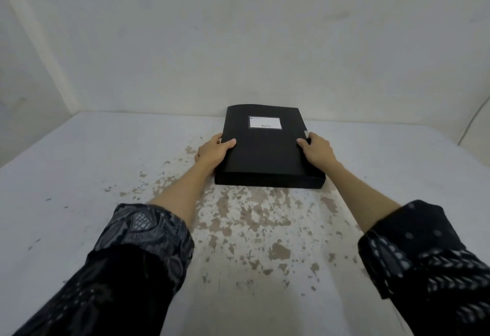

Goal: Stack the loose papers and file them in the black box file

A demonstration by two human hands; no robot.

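Note:
The black box file (pixel 265 155) lies flat and closed on the white table, near the far wall, with a white label (pixel 265 122) on its lid. My left hand (pixel 213 152) grips its left edge, thumb on the lid. My right hand (pixel 316 150) grips its right edge, thumb on top. A small sliver of white paper (pixel 306 133) shows at the file's right edge, just above my right hand. No loose papers lie on the table.
The white table (pixel 79 176) has worn brown patches (pixel 252 216) in the middle, in front of the file. A pale wall (pixel 238 44) rises right behind the file, and a side wall closes in on the left.

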